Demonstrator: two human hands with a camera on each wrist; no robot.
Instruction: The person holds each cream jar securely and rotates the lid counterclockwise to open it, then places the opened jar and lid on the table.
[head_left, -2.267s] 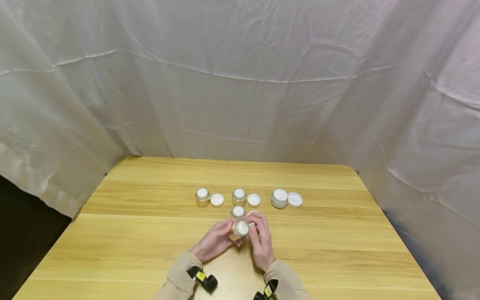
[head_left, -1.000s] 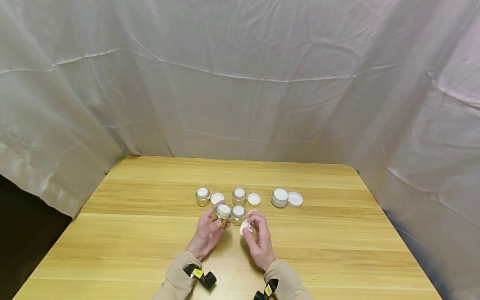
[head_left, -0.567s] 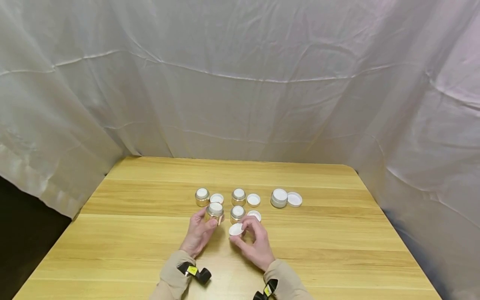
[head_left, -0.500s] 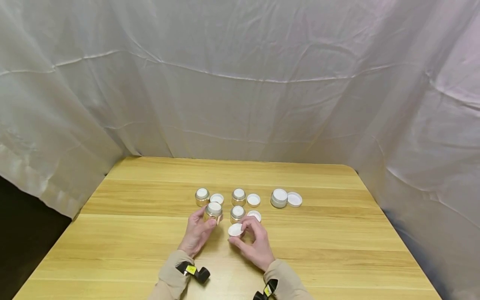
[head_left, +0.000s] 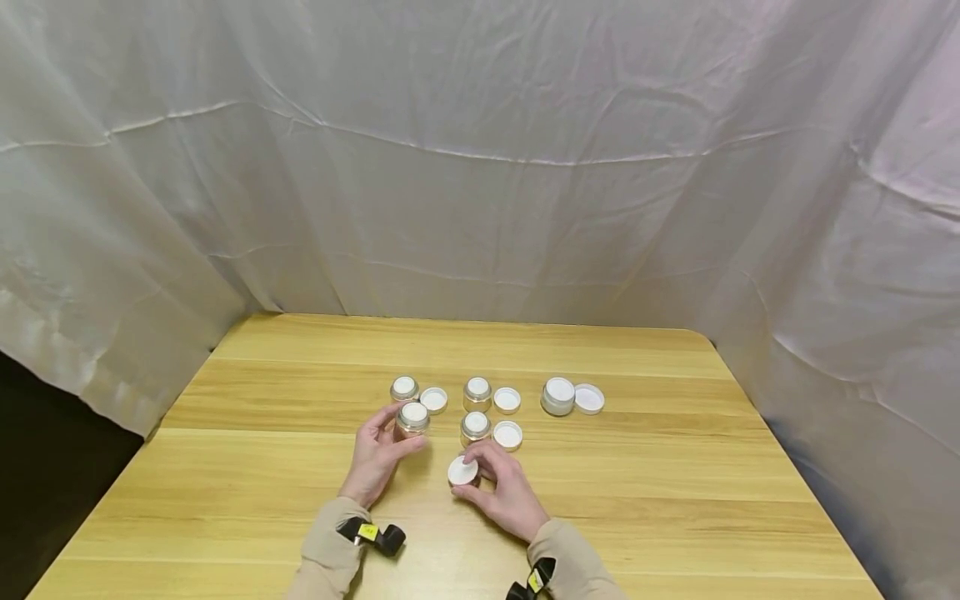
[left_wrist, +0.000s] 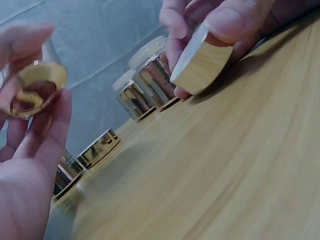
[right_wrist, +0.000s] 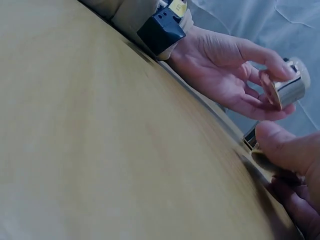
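My left hand point(head_left: 372, 460) holds a gold cosmetic jar point(head_left: 412, 419) with a white top between thumb and fingers. The left wrist view shows its gold base point(left_wrist: 42, 82) tilted off the table. My right hand point(head_left: 506, 492) pinches a gold jar lid point(head_left: 462, 472), white inside facing up, low at the table. In the left wrist view that lid point(left_wrist: 202, 67) leans, one edge close to the wood; I cannot tell whether it touches. Just beyond the right hand stand another gold jar point(head_left: 476, 425) and its upturned lid point(head_left: 507, 435).
At the back of the wooden table point(head_left: 675, 467) stand a left gold jar point(head_left: 404, 388) with its lid point(head_left: 433, 400), a middle gold jar point(head_left: 477, 393) with its lid point(head_left: 507, 400), and a wider greyish jar point(head_left: 558, 397) beside its lid point(head_left: 589, 398). A grey curtain point(head_left: 480, 208) hangs behind.
The left hand has carried its jar left, away from the right hand. The lid in the right hand has come off to the side, turned white inside up and been lowered toward the table.
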